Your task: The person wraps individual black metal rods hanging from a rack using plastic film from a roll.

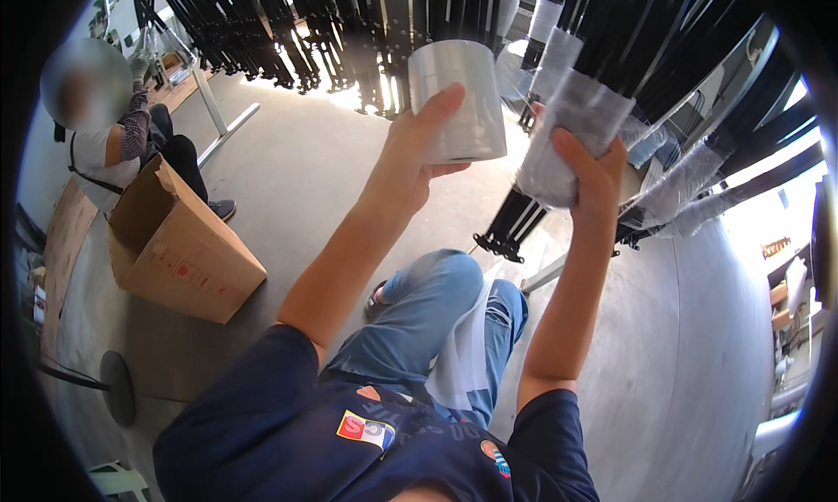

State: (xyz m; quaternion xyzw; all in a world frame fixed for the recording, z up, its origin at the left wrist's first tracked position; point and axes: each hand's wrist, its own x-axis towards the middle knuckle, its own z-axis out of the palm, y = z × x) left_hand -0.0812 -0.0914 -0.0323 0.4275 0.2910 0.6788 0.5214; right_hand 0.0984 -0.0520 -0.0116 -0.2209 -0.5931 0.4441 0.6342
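Overhead, L hand [417, 157] holds film roll [458, 100], R hand [594, 175] grips wrapped bundle [572, 131].

This is a workshop or small factory floor, the sort where goods get bundled and packed. The bare grey concrete floor [305, 179] runs wide and open, and rows of long black rods [288, 22] hang on a slanted metal frame [214, 109] overhead. Several bundles of black rods wrapped in clear plastic film [690, 183] lie to the right. An open brown cardboard box [179, 249] sits on the floor beside a seated co-worker [131, 144] (also busy near the racks). Daylight pours in between the rods.
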